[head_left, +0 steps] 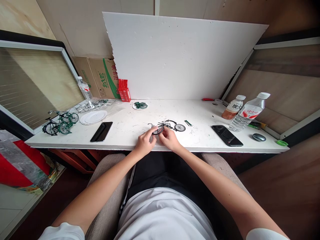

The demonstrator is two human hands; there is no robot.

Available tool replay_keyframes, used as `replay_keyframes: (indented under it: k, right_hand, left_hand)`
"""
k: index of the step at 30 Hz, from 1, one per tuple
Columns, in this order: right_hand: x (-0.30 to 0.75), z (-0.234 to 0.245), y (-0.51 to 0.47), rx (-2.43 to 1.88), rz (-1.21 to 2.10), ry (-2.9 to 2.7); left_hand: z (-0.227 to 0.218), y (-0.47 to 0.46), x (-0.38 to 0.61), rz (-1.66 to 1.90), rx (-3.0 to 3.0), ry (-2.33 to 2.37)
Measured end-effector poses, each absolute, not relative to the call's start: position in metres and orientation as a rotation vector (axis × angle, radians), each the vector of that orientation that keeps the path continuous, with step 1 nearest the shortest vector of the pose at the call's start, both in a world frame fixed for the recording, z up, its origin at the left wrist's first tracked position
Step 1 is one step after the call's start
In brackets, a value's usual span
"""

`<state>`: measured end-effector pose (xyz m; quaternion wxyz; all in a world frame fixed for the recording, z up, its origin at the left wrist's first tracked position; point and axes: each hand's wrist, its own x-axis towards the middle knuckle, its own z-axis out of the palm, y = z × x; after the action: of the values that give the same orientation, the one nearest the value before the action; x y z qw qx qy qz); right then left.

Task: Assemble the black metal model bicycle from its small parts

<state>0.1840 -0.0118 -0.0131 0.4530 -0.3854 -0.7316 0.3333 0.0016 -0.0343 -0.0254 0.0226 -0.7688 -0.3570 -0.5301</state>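
Observation:
A small black model bicycle [169, 126] lies on the white table [130, 140] near its front edge. My left hand [145, 141] and my right hand [170, 138] meet at its front wheel [158, 129], both closed in a pinch on it. The rear wheel [180, 127] and frame stick out to the right of my fingers. A small green part [188, 123] lies just right of the model.
Two finished green model bicycles [60, 122] stand at the far left by white plates [93, 117]. Black phones lie left [101, 131] and right [227, 135]. Two bottles [246, 111], a mouse [259, 137], a red box [124, 90] and a white board [180, 56] line the back.

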Motion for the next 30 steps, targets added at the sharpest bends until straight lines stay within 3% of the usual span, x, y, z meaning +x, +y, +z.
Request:
replay_keyframes:
  k: [30]
  right_hand:
    - [0.1831,-0.0129,-0.0121,-0.987,0.725,-1.830]
  left_hand:
    - [-0.0267,-0.0362,0.0018,-1.539,-2.384,-1.107]
